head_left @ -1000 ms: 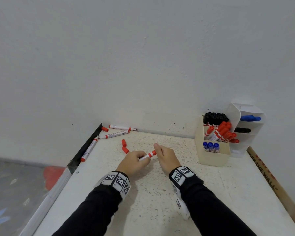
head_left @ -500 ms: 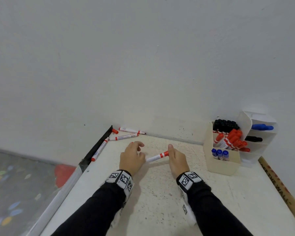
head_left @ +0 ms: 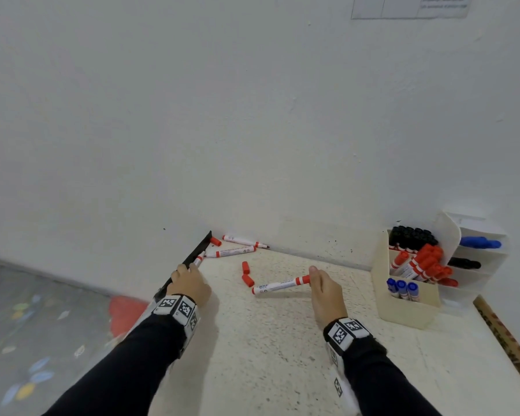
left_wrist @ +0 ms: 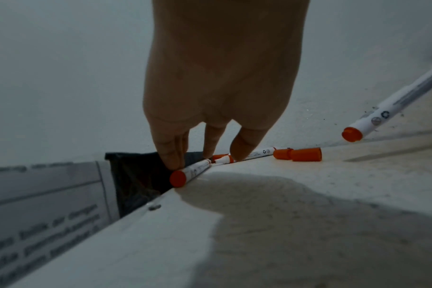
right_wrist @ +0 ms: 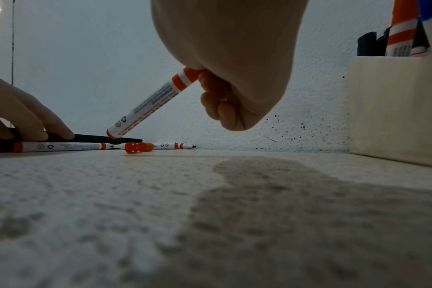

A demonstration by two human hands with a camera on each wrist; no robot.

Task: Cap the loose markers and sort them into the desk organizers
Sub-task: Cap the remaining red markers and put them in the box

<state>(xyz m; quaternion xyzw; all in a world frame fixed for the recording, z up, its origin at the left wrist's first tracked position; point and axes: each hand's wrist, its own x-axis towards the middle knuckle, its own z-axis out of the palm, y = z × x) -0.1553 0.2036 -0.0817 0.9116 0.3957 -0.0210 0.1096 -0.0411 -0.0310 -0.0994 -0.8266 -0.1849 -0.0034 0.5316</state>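
- The speckled off-white table stands in a corner of plain white walls; a grey patterned floor shows at the left.
- A strip along the table's right edge carries lettering too small to read; the markers bear recycling symbols.
- The right hand grips a capped red marker by its cap end, raised off the table.
- The left hand has its fingertips on a red marker at the table's left edge, fingers fairly straight.
- Two red caps lie loose between the hands.
- A cream organizer at the right holds black, red and blue markers.
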